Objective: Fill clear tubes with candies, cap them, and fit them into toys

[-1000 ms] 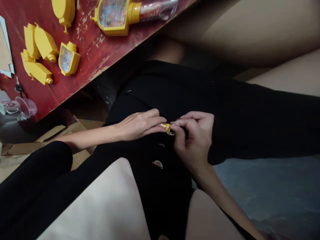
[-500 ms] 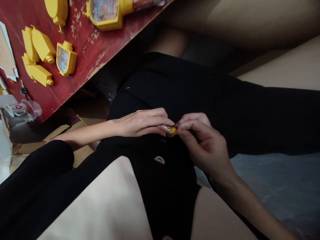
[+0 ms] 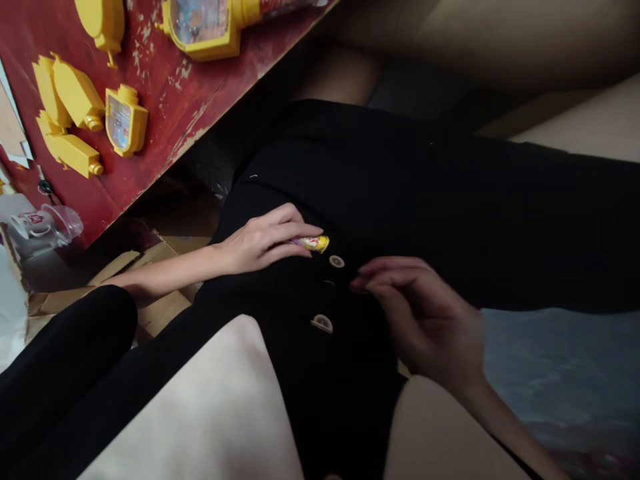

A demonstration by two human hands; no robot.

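My left hand (image 3: 267, 240) rests over the black cloth on my lap, its fingers pinching a small wrapped piece (image 3: 316, 243) with a yellow end and a pink-white printed part. The yellow end sticks out past the fingertips. My right hand (image 3: 420, 307) is to the right, apart from the piece, with thumb and fingertips pressed together. It is slightly blurred, and what it pinches, if anything, is too small to make out. Between the hands a round button (image 3: 337, 261) shows on the black cloth, and another button (image 3: 323, 324) lies lower.
A worn red table (image 3: 165, 127) at the upper left bears several yellow plastic cases, one small with a clear window (image 3: 125, 120) and one larger (image 3: 205, 27). At the left are a white mug (image 3: 33, 223), a clear plastic cup (image 3: 67, 223) and cardboard (image 3: 165, 313).
My right hand has let go of the yellow end and moved down and right. My left hand has shifted slightly left and up with the wrapped piece.
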